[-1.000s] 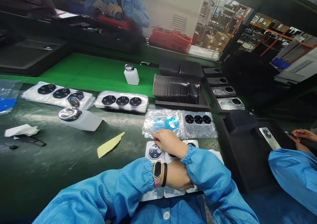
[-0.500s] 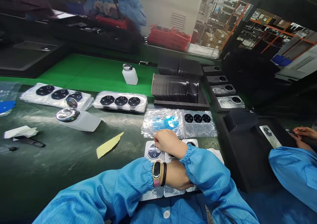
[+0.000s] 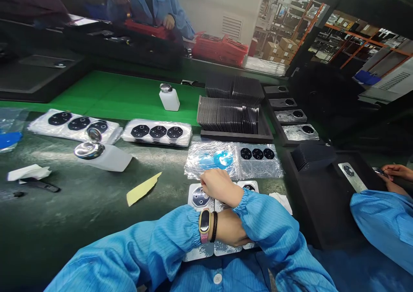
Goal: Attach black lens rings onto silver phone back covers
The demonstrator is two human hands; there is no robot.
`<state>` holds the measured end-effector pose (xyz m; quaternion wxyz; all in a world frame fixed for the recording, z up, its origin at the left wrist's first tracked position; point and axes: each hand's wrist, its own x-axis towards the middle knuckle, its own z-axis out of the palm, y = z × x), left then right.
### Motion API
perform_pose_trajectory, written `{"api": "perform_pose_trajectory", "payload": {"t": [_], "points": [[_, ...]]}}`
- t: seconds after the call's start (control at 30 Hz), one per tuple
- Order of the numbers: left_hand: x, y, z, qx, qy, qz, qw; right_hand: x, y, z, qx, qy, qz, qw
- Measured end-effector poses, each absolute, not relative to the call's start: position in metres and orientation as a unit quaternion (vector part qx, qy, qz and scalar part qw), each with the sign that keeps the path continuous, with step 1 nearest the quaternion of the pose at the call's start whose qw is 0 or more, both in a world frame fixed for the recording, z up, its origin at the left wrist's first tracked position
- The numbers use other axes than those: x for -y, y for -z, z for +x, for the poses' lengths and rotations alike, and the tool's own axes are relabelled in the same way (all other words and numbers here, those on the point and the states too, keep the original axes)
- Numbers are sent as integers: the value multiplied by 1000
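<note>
Three silver panels [image 3: 199,251], each with a rounded-corner plate shape, lie side by side at the table edge before me. Dark octagonal patches with round holes show on the left panel [image 3: 200,196] and the right one. My right hand [image 3: 219,184] crosses over to the left panel, its fingers curled together at the octagon's edge; anything pinched there is hidden. Under my right forearm, my left hand [image 3: 232,229] rests across the middle and right panels, its fingers mostly covered by the blue sleeve. Just beyond lies a clear plastic sheet [image 3: 261,167] with three black octagonal pieces.
A crinkled bag with blue film [image 3: 209,159] lies ahead. Leftward are a yellow paper scrap [image 3: 142,191], a tipped white pump bottle [image 3: 112,158] and stacked octagon sheets [image 3: 157,133]. A black tray [image 3: 316,206] stands right, beside a co-worker's sleeve [image 3: 383,223].
My hands keep nearly the same places over the panels. Across the table, another person's hands have moved apart. The view has shifted very slightly.
</note>
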<state>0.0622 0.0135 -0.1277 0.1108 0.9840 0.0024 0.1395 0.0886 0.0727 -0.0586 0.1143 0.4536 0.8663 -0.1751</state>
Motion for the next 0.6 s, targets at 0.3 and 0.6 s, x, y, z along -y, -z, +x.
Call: {"api": "perform_pose_trajectory", "payload": {"t": [0.3,0.6], "points": [[-14,124,58,-20,-117,986,117,-68,65,90,-876,171,442,86],[-12,127,53,-29,-93,987,127,-59,69,87,-893,149,422,52]]}}
